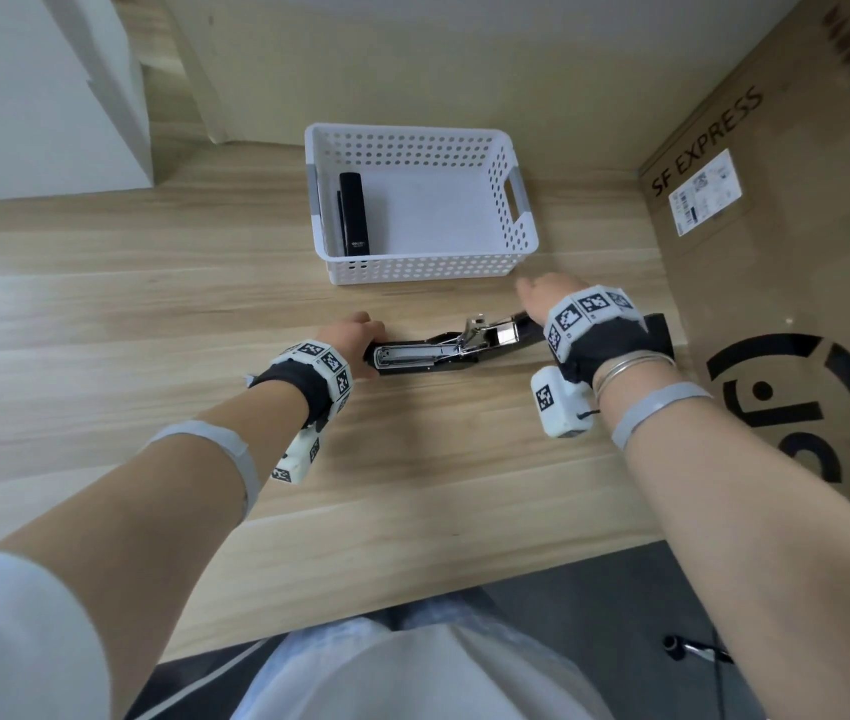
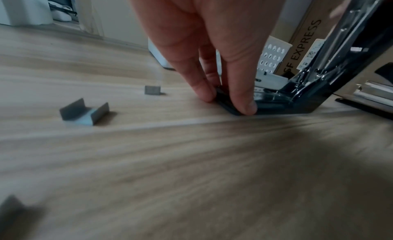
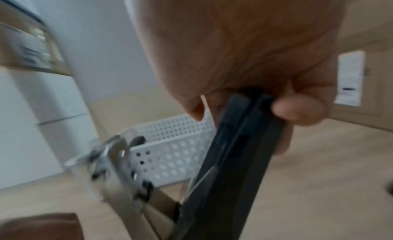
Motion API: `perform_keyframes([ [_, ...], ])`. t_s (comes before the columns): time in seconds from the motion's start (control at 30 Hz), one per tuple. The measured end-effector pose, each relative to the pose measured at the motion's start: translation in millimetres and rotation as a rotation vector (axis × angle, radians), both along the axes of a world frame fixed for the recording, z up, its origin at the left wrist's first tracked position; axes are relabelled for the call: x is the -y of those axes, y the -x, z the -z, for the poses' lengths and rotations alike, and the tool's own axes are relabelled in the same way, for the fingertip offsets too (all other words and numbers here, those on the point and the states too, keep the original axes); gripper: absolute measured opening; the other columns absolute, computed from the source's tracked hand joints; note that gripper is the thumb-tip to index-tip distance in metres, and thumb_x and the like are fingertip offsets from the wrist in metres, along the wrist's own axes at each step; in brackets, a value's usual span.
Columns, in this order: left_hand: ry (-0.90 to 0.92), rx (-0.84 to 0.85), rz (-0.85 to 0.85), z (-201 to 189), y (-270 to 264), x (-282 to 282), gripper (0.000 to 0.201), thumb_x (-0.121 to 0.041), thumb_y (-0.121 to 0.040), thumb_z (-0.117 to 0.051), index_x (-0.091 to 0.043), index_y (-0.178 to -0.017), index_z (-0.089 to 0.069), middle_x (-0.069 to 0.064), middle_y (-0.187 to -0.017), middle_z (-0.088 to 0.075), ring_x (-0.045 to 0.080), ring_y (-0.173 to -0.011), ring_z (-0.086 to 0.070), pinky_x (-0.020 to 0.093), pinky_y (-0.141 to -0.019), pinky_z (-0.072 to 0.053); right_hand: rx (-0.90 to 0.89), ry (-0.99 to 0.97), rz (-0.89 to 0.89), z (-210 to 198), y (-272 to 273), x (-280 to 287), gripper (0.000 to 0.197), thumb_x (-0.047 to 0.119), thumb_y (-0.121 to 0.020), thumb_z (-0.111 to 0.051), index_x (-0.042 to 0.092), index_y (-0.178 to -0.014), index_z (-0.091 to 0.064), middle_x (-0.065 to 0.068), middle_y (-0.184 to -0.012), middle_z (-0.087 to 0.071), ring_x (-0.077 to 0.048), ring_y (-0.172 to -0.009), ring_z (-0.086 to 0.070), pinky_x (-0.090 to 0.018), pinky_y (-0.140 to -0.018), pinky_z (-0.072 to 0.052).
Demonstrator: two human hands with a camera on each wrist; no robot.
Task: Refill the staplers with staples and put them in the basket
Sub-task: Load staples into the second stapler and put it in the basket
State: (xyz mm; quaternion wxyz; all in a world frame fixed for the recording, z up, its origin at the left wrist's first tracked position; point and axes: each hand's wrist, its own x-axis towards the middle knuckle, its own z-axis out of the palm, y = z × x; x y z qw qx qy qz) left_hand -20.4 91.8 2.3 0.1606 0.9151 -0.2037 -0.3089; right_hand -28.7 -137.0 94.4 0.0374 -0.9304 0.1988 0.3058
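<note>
A black stapler (image 1: 428, 353) lies swung open on the wooden table, its silver staple channel facing up. My left hand (image 1: 355, 337) holds the front end of its base down; the fingertips (image 2: 244, 106) clamp that end against the wood. My right hand (image 1: 539, 298) grips the black top cover (image 3: 234, 159), lifted at an angle, with thumb and fingers curled round it. A white perforated basket (image 1: 422, 270) stands just behind, holding another black stapler (image 1: 352, 213) along its left wall. Loose staple strips (image 2: 85, 112) lie left of my left hand.
A large cardboard box (image 1: 776, 252) walls off the table's right side, close to my right wrist. A black object (image 1: 662, 330) lies partly hidden behind that wrist. A smaller staple piece (image 2: 152, 90) lies further back. The table's front edge runs near my body.
</note>
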Motion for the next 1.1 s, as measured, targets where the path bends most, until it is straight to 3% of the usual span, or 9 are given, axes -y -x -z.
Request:
perform_keyframes([
  [0.07, 0.005, -0.007, 0.001, 2.1, -3.0, -0.3, 0.048, -0.014, -0.075, -0.073, -0.008, -0.119, -0.056, 0.013, -0.120, -0.052, 0.033, -0.104, -0.058, 0.037, -0.088, -0.048, 0.010, -0.139, 0.002, -3.9, -8.7, -12.1, 0.062, 0.049, -0.100, -0.020, 0.005, -0.094, -0.062, -0.003, -0.068, -0.048, -0.014, -0.058, -0.048, -0.024, -0.055, -0.039],
  [0.13, 0.010, -0.007, 0.000, 2.7, -4.7, -0.7, 0.049, -0.013, -0.074, -0.073, -0.007, -0.120, -0.056, 0.014, -0.120, -0.053, 0.033, -0.106, -0.057, 0.036, -0.087, -0.047, -0.064, -0.300, 0.006, -6.3, -9.8, -34.1, 0.069, 0.066, -0.092, -0.026, 0.012, -0.114, -0.061, -0.004, -0.087, -0.062, -0.016, -0.071, -0.062, -0.027, -0.067, -0.051],
  [0.23, 0.021, -0.007, -0.005, 5.1, -5.1, -1.4, 0.050, -0.013, -0.073, -0.073, -0.007, -0.120, -0.056, 0.015, -0.118, -0.054, 0.034, -0.106, -0.058, 0.035, -0.088, -0.047, -0.201, -0.259, -0.249, 4.0, -9.9, -67.5, 0.071, 0.068, -0.088, -0.034, 0.017, -0.133, -0.052, -0.005, -0.119, -0.064, -0.023, -0.100, -0.064, -0.033, -0.085, -0.048],
  [0.37, 0.017, -0.003, -0.028, 6.8, -4.5, -3.2, 0.047, -0.015, -0.073, -0.073, -0.004, -0.115, -0.057, 0.016, -0.117, -0.054, 0.034, -0.103, -0.059, 0.036, -0.086, -0.048, -0.206, -0.062, -0.598, 30.0, -12.4, -93.6, 0.052, 0.051, -0.082, -0.064, 0.010, -0.113, -0.062, -0.005, -0.102, -0.067, -0.026, -0.090, -0.064, -0.032, -0.073, -0.048],
  [0.47, -0.006, 0.008, -0.037, 9.3, -4.7, -3.9, 0.049, -0.019, -0.074, -0.072, -0.004, -0.117, -0.055, 0.014, -0.121, -0.053, 0.033, -0.106, -0.058, 0.037, -0.088, -0.047, -0.195, 0.041, -0.686, 43.4, -9.8, -100.7, 0.048, 0.049, -0.085, -0.062, 0.009, -0.111, -0.063, -0.009, -0.097, -0.065, -0.028, -0.089, -0.063, -0.031, -0.069, -0.046],
  [0.7, -0.010, -0.013, -0.053, 10.9, -4.5, -2.8, 0.049, -0.021, -0.075, -0.071, -0.008, -0.119, -0.054, 0.012, -0.123, -0.052, 0.032, -0.108, -0.058, 0.036, -0.093, -0.048, -0.077, -0.092, -0.654, 59.1, -2.9, -82.6, 0.042, 0.050, -0.087, -0.055, 0.026, -0.122, -0.053, 0.001, -0.117, -0.062, -0.026, -0.120, -0.044, -0.043, -0.097, -0.037],
  [0.87, -0.018, -0.013, -0.051, 9.0, -3.4, 1.0, 0.051, -0.022, -0.074, -0.069, -0.010, -0.121, -0.054, 0.012, -0.121, -0.052, 0.032, -0.104, -0.060, 0.038, -0.093, -0.050, -0.104, -0.221, -0.533, 61.3, -2.1, -73.8, 0.065, 0.034, -0.073, -0.077, 0.020, -0.129, -0.046, -0.005, -0.118, -0.062, -0.028, -0.104, -0.060, -0.039, -0.087, -0.052],
  [0.97, -0.028, -0.015, -0.044, 5.8, -3.1, 2.9, 0.051, -0.022, -0.074, -0.068, -0.010, -0.121, -0.053, 0.012, -0.120, -0.052, 0.032, -0.103, -0.061, 0.038, -0.091, -0.051, -0.021, -0.185, -0.535, 64.2, 2.9, -69.7, 0.066, 0.016, -0.073, -0.074, 0.024, -0.131, -0.042, -0.007, -0.114, -0.064, -0.031, -0.095, -0.064, -0.039, -0.079, -0.056],
  [1.1, -0.012, 0.006, -0.033, -5.0, -7.9, 2.6, 0.054, -0.017, -0.072, -0.070, -0.008, -0.122, -0.053, 0.011, -0.122, -0.050, 0.032, -0.105, -0.059, 0.037, -0.088, -0.050, 0.021, -0.134, -0.575, 59.8, 2.4, -67.5, 0.060, 0.017, -0.077, -0.070, 0.023, -0.129, -0.042, -0.011, -0.107, -0.066, -0.033, -0.090, -0.065, -0.033, -0.069, -0.052],
])
